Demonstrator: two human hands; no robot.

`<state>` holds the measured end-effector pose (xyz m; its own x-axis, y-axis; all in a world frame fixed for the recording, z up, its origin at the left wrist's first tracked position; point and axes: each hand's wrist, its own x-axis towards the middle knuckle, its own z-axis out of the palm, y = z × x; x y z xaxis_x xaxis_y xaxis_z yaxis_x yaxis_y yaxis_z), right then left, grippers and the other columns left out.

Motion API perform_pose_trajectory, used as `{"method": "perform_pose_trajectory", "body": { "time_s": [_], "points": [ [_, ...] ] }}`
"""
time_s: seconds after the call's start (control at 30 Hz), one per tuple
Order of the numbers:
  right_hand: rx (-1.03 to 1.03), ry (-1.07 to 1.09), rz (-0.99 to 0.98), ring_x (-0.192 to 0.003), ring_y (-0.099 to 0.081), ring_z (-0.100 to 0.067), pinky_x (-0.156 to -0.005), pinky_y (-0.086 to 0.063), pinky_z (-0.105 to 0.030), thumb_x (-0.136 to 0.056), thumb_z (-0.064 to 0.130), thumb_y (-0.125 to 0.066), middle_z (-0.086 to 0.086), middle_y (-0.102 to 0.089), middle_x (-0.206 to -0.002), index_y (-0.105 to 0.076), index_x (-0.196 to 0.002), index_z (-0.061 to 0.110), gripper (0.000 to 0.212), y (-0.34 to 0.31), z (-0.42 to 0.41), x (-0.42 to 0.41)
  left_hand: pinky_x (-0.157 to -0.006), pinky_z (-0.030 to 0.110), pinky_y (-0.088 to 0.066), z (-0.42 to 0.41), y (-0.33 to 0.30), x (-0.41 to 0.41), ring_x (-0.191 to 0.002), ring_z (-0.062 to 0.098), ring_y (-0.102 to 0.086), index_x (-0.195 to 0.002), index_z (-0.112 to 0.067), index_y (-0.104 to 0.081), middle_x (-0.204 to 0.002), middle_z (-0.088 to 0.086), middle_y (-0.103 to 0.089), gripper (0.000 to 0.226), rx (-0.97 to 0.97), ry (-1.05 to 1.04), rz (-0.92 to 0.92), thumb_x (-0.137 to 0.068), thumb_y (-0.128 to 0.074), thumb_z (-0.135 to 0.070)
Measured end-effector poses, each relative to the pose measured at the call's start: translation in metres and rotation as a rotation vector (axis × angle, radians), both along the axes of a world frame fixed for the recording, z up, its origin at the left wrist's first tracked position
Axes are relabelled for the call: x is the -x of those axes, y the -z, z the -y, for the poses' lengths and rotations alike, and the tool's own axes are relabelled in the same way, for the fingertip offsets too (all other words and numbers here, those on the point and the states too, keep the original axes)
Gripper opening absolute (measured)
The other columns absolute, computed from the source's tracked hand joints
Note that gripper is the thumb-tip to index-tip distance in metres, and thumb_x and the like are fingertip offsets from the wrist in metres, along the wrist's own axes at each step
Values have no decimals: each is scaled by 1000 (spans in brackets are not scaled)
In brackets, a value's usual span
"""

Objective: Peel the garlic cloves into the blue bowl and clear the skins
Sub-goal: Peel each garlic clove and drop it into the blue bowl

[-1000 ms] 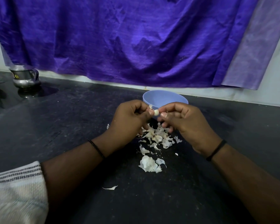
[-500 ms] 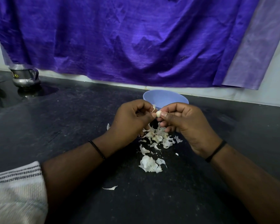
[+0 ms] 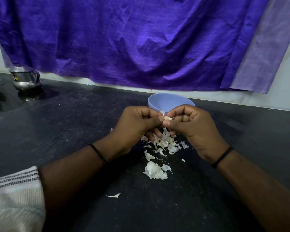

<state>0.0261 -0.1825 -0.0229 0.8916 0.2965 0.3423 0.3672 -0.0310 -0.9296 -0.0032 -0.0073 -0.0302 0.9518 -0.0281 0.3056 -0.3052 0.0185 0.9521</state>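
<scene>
A small pale garlic clove (image 3: pixel 167 118) is pinched between the fingertips of my left hand (image 3: pixel 137 124) and my right hand (image 3: pixel 189 124), just in front of the blue bowl (image 3: pixel 171 102). A thin flap of skin sticks up from the clove. Both hands hover above the black counter. Below them lies a heap of white garlic skins (image 3: pixel 164 143), and a larger clump of skins (image 3: pixel 155 170) lies nearer to me. The bowl's inside is mostly hidden behind my hands.
A steel jug (image 3: pixel 24 79) stands at the far left on the black counter (image 3: pixel 57 131). A purple cloth (image 3: pixel 124 44) hangs along the wall behind. One stray skin (image 3: pixel 114 195) lies close to me. My striped sleeve (image 3: pixel 13 195) fills the lower left corner.
My hands have stayed in place at the bowl's front. The fingertips have worked the clove, and a flap of skin now stands up from it.
</scene>
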Motion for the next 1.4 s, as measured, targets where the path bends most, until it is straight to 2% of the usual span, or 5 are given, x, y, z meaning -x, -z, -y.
{"method": "perform_pose_trajectory", "body": {
  "time_s": [0.17,0.33,0.7,1.0,1.4],
  "points": [
    [36,13,75,-59,-64,-15,-58,-56,-25,-74,-1,-80,-3,-71,-68,-71,-90,3,19,-3,-1,1,-46,30,-52,-3,-1,-1,-53,21,-65,-90,5,-70,-69,10,-70,5,-75,-26,30,-89,-67,1],
    [14,-24,65,-76,-73,-18,-66,-59,-24,-82,-5,-73,-12,-77,-87,-73,-97,0,17,-5,-2,4,-46,30,-52,-5,-2,-1,-52,18,-64,-87,4,-70,-74,16,-72,7,-144,-58,46,-91,-64,1],
    [7,75,-8,-67,-69,-18,-63,-60,-25,-81,0,-75,-15,-75,-78,-75,-91,1,9,-1,-9,4,-51,35,-55,5,8,-2,-54,21,-67,-86,3,-69,-74,17,-70,12,-166,-156,69,-95,-61,-1],
    [-90,29,-277,-64,-67,-15,-59,-59,-23,-88,7,-69,-20,-73,-82,-72,-90,-2,10,-6,-7,7,-46,30,-53,3,5,-3,-53,19,-65,-88,2,-69,-74,16,-70,10,-139,-84,48,-94,-61,1],
    [-93,-10,-417,-54,-64,-11,-51,-56,-21,-91,17,-68,-8,-71,-70,-71,-93,1,17,-9,-7,9,-60,21,-54,-7,4,-5,-65,8,-66,-90,-10,-76,-78,-6,-70,9,-535,-293,486,-82,-79,-11]
  ]
}}
